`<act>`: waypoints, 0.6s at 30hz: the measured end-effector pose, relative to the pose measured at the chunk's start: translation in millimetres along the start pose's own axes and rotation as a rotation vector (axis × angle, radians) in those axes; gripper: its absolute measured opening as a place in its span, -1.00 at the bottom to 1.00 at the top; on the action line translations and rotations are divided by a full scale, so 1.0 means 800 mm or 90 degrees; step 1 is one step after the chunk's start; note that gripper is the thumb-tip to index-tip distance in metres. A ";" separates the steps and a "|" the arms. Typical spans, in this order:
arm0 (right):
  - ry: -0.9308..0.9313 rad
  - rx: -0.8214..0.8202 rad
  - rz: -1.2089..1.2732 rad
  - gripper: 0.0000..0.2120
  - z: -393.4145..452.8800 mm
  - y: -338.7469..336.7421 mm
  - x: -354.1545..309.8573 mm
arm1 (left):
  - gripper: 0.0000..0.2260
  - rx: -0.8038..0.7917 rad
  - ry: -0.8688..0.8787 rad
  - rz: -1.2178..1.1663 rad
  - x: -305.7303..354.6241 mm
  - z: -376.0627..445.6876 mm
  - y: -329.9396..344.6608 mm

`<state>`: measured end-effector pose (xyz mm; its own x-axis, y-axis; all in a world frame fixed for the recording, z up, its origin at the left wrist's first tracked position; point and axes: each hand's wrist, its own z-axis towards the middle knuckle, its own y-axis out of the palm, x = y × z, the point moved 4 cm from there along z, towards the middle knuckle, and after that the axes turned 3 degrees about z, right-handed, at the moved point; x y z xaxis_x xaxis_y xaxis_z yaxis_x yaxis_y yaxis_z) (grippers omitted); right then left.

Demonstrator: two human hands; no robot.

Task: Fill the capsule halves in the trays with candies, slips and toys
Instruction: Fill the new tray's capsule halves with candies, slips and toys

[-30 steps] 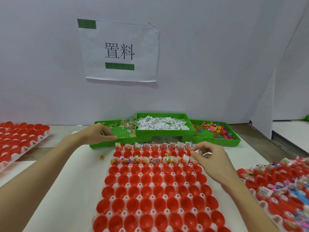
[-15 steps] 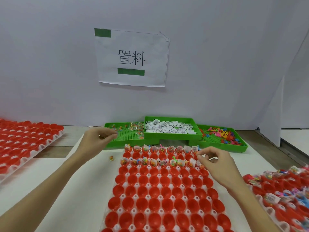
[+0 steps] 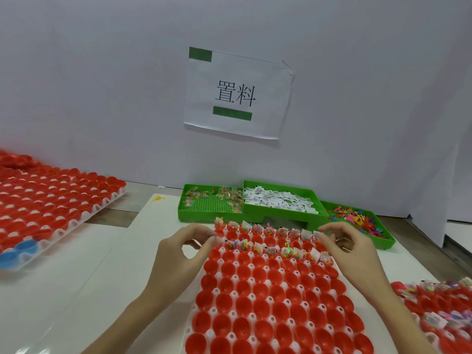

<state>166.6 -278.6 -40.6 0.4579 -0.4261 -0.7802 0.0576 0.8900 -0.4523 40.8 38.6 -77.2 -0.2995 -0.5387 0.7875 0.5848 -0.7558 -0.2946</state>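
— Checking left first: we are pinching something tiny in the left hand (image 3: 178, 254) at the centre tray's (image 3: 265, 297) far-left capsule halves (image 3: 231, 235).

— Noted. We are curling the right hand (image 3: 350, 249) over the far-right cups; cannot tell if it grips. Seat each piece fully.

The centre tray (image 3: 245, 254) of red capsule halves runs off the bottom edge. Whatever the left hand (image 3: 178, 254) pinches is too small to identify.
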 end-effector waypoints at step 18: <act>0.132 -0.221 -0.442 -0.61 0.195 0.126 0.015 | -0.89 0.075 -0.095 -0.065 -0.024 -0.012 0.023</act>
<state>315.9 -168.8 -27.8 0.2421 -0.9158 -0.3204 -0.0257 0.3240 -0.9457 50.5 31.3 -103.0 -0.2508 -0.3940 0.8842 0.6438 -0.7500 -0.1516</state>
